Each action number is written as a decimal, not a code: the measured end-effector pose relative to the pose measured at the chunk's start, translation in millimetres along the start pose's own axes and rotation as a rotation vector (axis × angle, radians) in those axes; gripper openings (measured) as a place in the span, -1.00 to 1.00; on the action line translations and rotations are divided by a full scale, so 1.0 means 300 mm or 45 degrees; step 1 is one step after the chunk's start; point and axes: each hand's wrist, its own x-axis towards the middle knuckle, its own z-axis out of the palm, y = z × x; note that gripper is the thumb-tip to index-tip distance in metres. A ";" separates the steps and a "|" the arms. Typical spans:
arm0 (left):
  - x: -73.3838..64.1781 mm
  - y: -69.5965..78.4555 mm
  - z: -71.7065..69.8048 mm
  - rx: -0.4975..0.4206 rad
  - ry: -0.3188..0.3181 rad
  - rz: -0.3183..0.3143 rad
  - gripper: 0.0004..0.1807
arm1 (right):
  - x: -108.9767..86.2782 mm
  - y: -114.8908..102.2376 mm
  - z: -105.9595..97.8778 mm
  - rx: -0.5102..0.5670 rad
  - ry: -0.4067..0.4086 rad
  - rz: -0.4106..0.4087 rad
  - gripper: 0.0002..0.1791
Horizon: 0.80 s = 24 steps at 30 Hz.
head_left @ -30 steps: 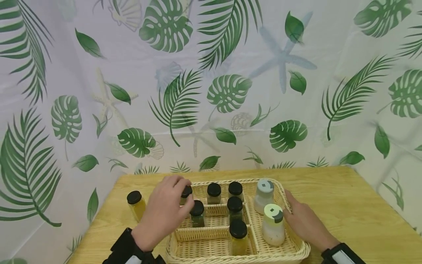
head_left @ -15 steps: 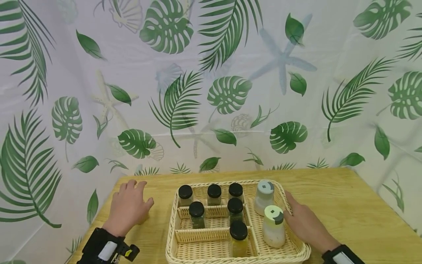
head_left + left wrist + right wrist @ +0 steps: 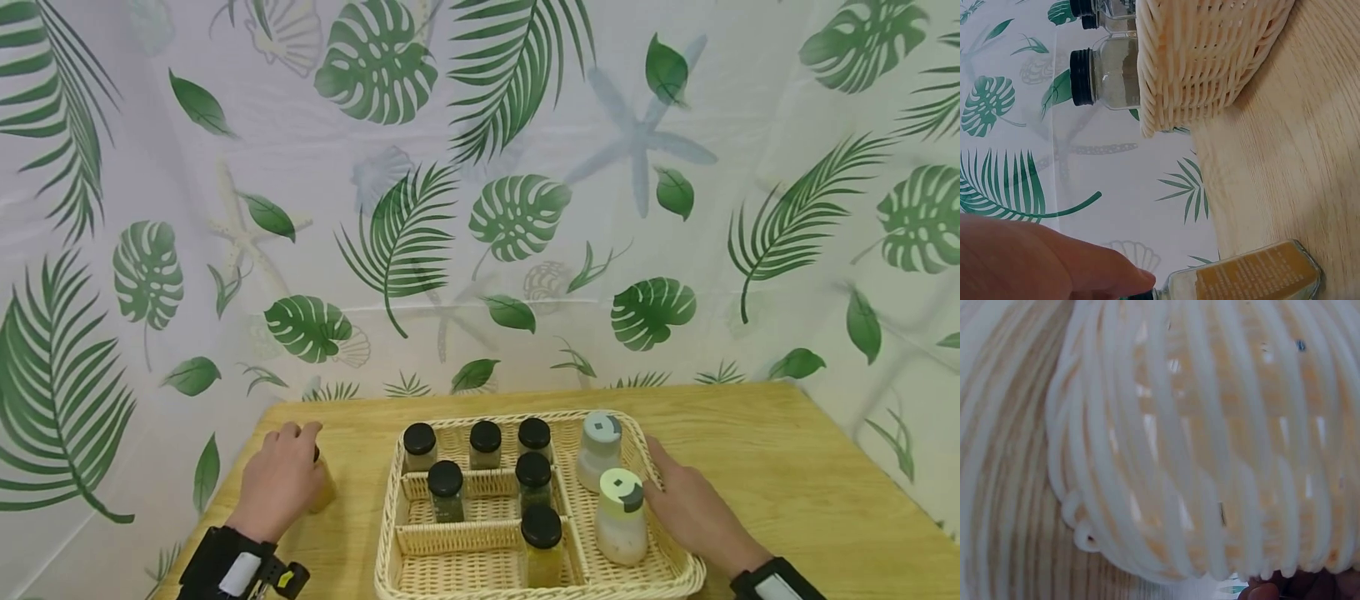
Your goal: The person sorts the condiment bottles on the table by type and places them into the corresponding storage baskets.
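In the head view my left hand (image 3: 279, 482) is over a glass spice jar (image 3: 325, 493) standing on the table left of the basket. The left wrist view shows the jar's yellow-brown contents (image 3: 1250, 278) and my thumb (image 3: 1104, 265) against its black lid; the other fingers are mostly hidden. My right hand (image 3: 693, 504) grips the right rim of a divided wicker basket (image 3: 384, 542). In the right wrist view the woven wall (image 3: 1210, 437) fills most of the picture, with fingertips (image 3: 1264, 592) just showing at the bottom edge.
Several black-lidded spice jars (image 3: 446, 492) stand in the basket's left compartments, one with yellow contents (image 3: 543, 554) at the front. Its long right compartment holds a blue-topped shaker (image 3: 600, 450) and a yellow-green-topped shaker (image 3: 621, 517). A leaf-patterned cloth (image 3: 480, 250) hangs behind the wooden table (image 3: 810, 483).
My left hand has moved left from the jar at the basket's back left corner to the jar on the table, and now holds its lid. My right hand has stayed on the rim.
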 end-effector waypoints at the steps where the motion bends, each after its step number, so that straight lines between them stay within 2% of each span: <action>1: -0.002 -0.002 0.004 -0.002 -0.004 -0.004 -0.52 | -0.003 0.001 0.002 0.003 -0.003 0.004 -0.22; 4: -0.009 -0.006 0.013 -0.007 -0.003 0.003 -0.55 | -0.008 0.004 0.005 0.006 -0.007 0.005 -0.22; 9: -0.025 -0.019 0.029 -0.015 0.045 0.036 -0.61 | -0.013 0.007 0.010 -0.002 0.007 -0.039 -0.22; 16: -0.021 -0.032 0.040 -0.053 0.088 0.044 -0.63 | -0.011 0.002 0.007 0.007 -0.018 -0.007 -0.22; 24: -0.021 -0.030 0.044 -0.074 0.107 0.039 -0.63 | -0.008 0.000 0.005 -0.010 0.003 -0.007 -0.23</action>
